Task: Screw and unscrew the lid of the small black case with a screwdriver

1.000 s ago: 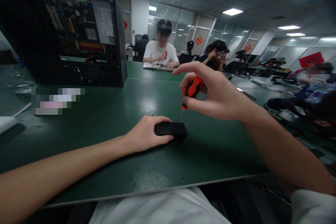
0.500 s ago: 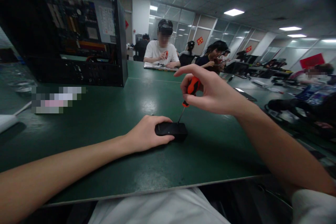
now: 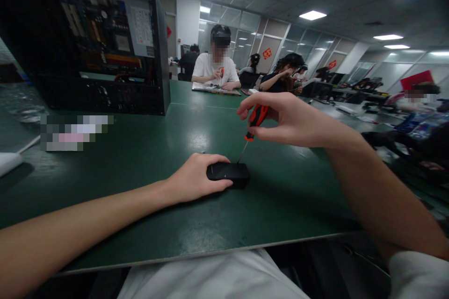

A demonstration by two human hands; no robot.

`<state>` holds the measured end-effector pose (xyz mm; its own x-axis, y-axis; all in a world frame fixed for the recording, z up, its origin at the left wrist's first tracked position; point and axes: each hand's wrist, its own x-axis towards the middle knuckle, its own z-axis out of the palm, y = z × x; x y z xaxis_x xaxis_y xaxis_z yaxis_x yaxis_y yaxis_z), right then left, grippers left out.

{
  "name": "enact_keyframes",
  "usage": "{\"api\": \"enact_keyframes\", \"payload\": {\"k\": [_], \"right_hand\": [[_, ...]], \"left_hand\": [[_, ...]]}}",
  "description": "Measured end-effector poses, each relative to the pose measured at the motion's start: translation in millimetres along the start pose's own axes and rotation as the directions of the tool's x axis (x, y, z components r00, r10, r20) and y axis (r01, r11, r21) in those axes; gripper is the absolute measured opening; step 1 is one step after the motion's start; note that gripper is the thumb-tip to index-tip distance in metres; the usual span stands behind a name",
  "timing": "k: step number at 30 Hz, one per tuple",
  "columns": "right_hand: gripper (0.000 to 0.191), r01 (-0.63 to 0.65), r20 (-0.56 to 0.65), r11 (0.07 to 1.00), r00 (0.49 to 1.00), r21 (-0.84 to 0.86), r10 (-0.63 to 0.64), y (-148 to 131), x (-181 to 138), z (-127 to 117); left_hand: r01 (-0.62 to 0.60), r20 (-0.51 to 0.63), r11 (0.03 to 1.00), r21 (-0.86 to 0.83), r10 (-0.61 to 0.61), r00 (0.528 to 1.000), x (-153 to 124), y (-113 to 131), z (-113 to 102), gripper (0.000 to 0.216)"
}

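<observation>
Right hand [image 3: 291, 121] sets screwdriver [image 3: 255, 119] on left-held black box [image 3: 228, 173].

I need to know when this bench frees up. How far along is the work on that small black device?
Done: nothing visibly removed; no loose screws or cover show on the green table. In hand: the left hand pins the small black device flat while the right hand holds an orange-handled screwdriver, tip at its top right edge. Left: the device looks closed, so opening it seems ahead.
</observation>
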<state>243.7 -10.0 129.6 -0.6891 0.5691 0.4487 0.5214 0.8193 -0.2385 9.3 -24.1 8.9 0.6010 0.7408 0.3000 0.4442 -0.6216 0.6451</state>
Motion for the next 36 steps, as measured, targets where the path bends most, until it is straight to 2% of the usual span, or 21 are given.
{"api": "enact_keyframes", "payload": {"k": [3,9,14,16,23,29,33,36], "right_hand": [[0.033,0.004,0.039,1.000,0.999,-0.011,-0.004,-2,-1,-4],[0.017,0.007,-0.050,0.993,0.999,-0.115,-0.013,-6,1,0],[0.042,0.044,-0.035,0.995,0.998,-0.088,-0.048,-12,-2,0],[0.043,0.066,-0.022,0.995,0.997,-0.081,-0.068,-14,-2,-1],[0.019,0.049,-0.036,0.993,0.998,-0.109,-0.053,-12,-1,0],[0.041,0.079,0.003,0.993,0.997,-0.090,-0.079,-12,-3,-4],[0.028,0.090,0.000,0.987,0.996,-0.133,-0.091,-10,-2,-5],[0.022,0.087,-0.043,0.981,0.994,-0.175,-0.096,-10,-1,4]], "left_hand": [[0.002,0.001,1.000,-0.002,-0.002,1.000,0,0,0,0.038],[-0.001,0.000,1.000,0.000,0.001,1.000,0,-1,0,0.041],[-0.004,-0.002,1.000,-0.005,0.004,1.000,0,-1,0,0.038],[-0.004,-0.004,1.000,-0.002,0.004,1.000,0,-1,1,0.038],[-0.001,-0.009,1.000,0.000,0.001,1.000,0,-3,1,0.039],[0.013,0.001,1.000,-0.007,-0.013,1.000,0,-1,1,0.041],[0.006,0.001,1.000,-0.005,-0.006,1.000,0,-1,0,0.040],[0.000,-0.001,1.000,-0.004,0.000,1.000,0,-1,0,0.039]]}}
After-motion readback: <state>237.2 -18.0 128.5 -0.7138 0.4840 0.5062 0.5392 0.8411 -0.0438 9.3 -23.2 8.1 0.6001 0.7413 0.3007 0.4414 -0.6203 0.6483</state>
